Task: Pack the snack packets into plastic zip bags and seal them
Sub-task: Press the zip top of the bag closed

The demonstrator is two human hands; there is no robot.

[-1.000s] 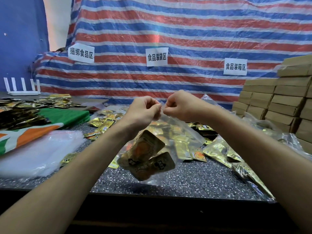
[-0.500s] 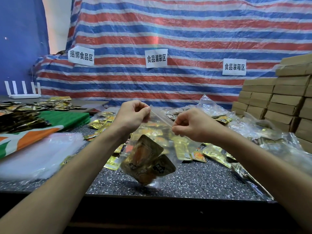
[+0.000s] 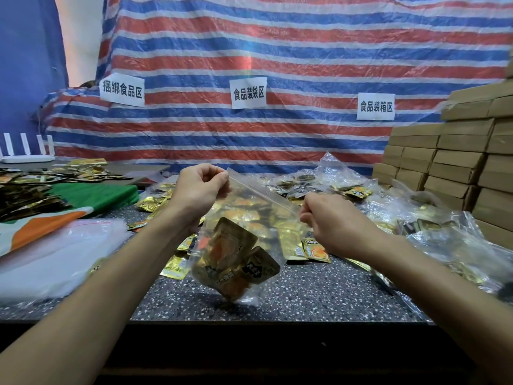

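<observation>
Facing a speckled dark counter [image 3: 305, 290] strewn with loose snack packets [image 3: 316, 251], a striped tarp [image 3: 277, 51] behind and brown boxes [image 3: 458, 162] stacked at the right edge, we hold a clear zip bag [image 3: 266, 212] above it at frame centre. Our left hand [image 3: 198, 190] pinches its upper-left corner and our right hand [image 3: 336, 220] pinches the right end of the zip strip. Two bagged packets [image 3: 236, 257] sag in its bottom.

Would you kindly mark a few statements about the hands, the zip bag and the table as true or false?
1. The left hand and right hand pinch the zip bag at its top edge. True.
2. The zip bag lies flat on the table. False: it hangs from the hands.
3. Packets sit inside the zip bag. True.
4. The boxes are stacked on the left. False: they are on the right.
</observation>
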